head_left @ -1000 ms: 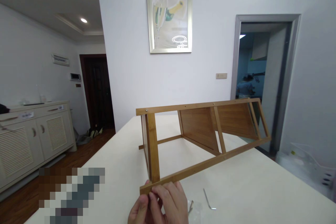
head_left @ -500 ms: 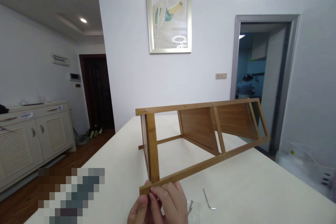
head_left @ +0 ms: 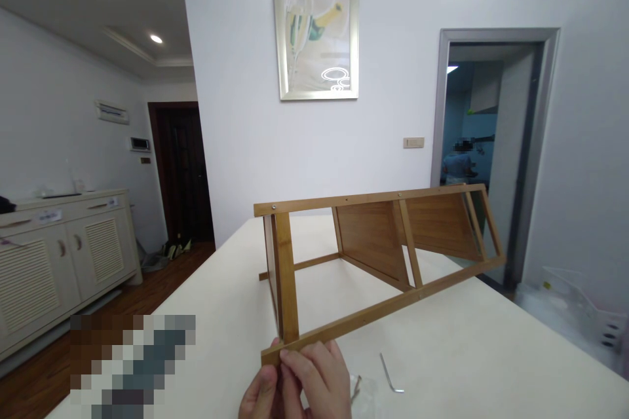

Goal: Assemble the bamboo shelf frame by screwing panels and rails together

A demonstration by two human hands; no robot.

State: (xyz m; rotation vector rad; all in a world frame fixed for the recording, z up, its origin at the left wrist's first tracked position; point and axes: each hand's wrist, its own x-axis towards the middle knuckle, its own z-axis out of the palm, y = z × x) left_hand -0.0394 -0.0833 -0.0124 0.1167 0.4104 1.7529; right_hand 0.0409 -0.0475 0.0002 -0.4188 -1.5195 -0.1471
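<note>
A bamboo shelf rack [head_left: 373, 236] lies on its side on a white table [head_left: 491, 353], with its long rails running away to the right. Both of my hands meet at the near end of its lower rail, at the bottom edge of the picture. My left hand [head_left: 259, 396] is curled against the rail end from below, thumb up. The fingers of my right hand [head_left: 319, 373] are pinched together at the same corner; what they pinch is too small to make out. A small metal hex key [head_left: 390, 376] lies on the table just right of my hands.
A clear plastic bag with hardware [head_left: 362, 387] lies beside the hex key. A clear plastic container [head_left: 574, 308] stands past the table's right edge, and a white sideboard [head_left: 59, 249] at the left wall. A person [head_left: 459, 160] is in the room beyond the doorway.
</note>
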